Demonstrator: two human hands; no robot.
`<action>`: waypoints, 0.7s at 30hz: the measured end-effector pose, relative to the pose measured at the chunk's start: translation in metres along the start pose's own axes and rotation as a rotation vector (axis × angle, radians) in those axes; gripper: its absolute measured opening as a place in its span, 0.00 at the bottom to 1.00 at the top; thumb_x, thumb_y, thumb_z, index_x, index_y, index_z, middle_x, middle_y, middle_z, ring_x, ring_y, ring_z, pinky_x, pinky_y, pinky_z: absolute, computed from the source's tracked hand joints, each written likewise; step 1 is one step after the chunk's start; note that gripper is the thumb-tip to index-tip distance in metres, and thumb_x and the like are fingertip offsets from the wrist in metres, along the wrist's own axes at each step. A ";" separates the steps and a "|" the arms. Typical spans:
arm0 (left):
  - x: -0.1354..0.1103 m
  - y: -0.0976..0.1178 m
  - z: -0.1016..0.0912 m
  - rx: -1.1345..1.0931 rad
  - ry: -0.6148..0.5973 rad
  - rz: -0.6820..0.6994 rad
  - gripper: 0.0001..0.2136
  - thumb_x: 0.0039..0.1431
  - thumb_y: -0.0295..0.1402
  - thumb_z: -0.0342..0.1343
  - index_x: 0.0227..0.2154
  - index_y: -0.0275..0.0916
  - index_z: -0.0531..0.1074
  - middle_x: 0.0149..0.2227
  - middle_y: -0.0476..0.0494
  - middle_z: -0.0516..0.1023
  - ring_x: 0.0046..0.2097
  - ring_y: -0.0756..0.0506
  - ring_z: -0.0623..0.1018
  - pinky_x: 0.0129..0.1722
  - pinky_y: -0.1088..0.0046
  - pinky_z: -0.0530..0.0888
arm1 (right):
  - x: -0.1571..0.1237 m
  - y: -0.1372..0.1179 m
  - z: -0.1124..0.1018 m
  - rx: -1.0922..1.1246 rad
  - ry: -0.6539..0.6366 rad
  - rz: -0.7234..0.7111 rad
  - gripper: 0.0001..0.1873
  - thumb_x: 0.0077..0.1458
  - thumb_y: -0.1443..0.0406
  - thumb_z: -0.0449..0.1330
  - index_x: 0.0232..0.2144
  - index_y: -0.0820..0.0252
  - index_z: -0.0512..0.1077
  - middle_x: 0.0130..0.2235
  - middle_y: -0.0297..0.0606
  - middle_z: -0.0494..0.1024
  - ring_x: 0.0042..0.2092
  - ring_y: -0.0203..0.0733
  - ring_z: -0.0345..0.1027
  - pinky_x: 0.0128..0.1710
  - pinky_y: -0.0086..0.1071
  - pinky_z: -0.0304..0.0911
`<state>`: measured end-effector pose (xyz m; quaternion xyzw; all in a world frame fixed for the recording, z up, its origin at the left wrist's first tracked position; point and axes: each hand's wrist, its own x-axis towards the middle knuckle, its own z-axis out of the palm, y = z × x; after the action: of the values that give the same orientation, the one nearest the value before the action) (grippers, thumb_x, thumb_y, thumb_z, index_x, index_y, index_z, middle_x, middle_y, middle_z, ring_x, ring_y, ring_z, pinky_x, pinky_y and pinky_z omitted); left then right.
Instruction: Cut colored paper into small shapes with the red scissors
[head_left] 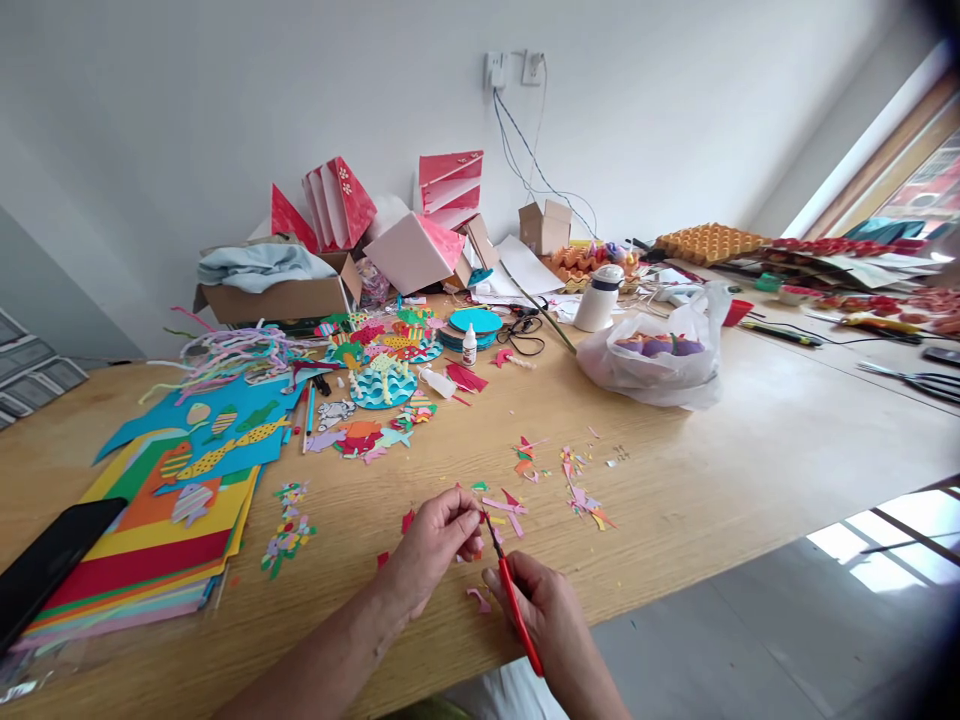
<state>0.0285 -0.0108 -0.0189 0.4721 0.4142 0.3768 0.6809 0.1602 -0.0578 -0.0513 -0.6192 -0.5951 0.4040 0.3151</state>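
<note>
Near the front edge of the wooden surface (660,470), a pair of red-handled scissors (510,588) rests in the right hand (549,602), whose fingers are curled closed around the handles. The long axis runs on a slant, from the handle end close to the person, up and leftward to the tips, which point away and meet the left hand (431,548) at its fingertips. Those left fingers are drawn into a narrow pinch just at the blade tips; whether a bit of paper sits between them is too small to tell, as is how far the blades are parted. The tips are thus nearer the left fingers than the right ones, which lie back along the handles. A curled pink scrap (478,600) lies below and between the two hands, pink paper strips (504,507) lie just beyond the tips, and a looser scatter of paper scraps (581,500) spreads farther out to the right.
</note>
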 end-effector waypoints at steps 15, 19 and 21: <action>-0.001 0.000 0.007 -0.082 0.043 0.065 0.09 0.50 0.37 0.52 0.24 0.37 0.61 0.21 0.54 0.62 0.23 0.54 0.63 0.24 0.79 0.61 | -0.004 -0.004 0.006 0.130 -0.027 -0.048 0.10 0.51 0.60 0.49 0.22 0.59 0.60 0.21 0.29 0.64 0.25 0.34 0.58 0.24 0.24 0.53; -0.002 -0.001 0.010 -0.073 0.040 0.060 0.09 0.49 0.37 0.52 0.23 0.37 0.61 0.20 0.54 0.62 0.22 0.55 0.62 0.23 0.79 0.60 | -0.004 -0.003 0.006 0.170 -0.032 -0.056 0.08 0.51 0.62 0.50 0.24 0.60 0.61 0.22 0.29 0.64 0.26 0.35 0.58 0.26 0.25 0.54; -0.002 0.000 0.011 -0.076 0.040 0.049 0.09 0.49 0.37 0.52 0.23 0.37 0.61 0.21 0.53 0.63 0.22 0.54 0.62 0.23 0.79 0.60 | -0.004 -0.003 0.005 0.194 -0.034 -0.054 0.08 0.51 0.62 0.50 0.23 0.60 0.61 0.23 0.29 0.64 0.26 0.34 0.59 0.26 0.25 0.54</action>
<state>0.0382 -0.0165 -0.0163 0.4483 0.4015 0.4183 0.6803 0.1543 -0.0616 -0.0503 -0.5623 -0.5750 0.4616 0.3743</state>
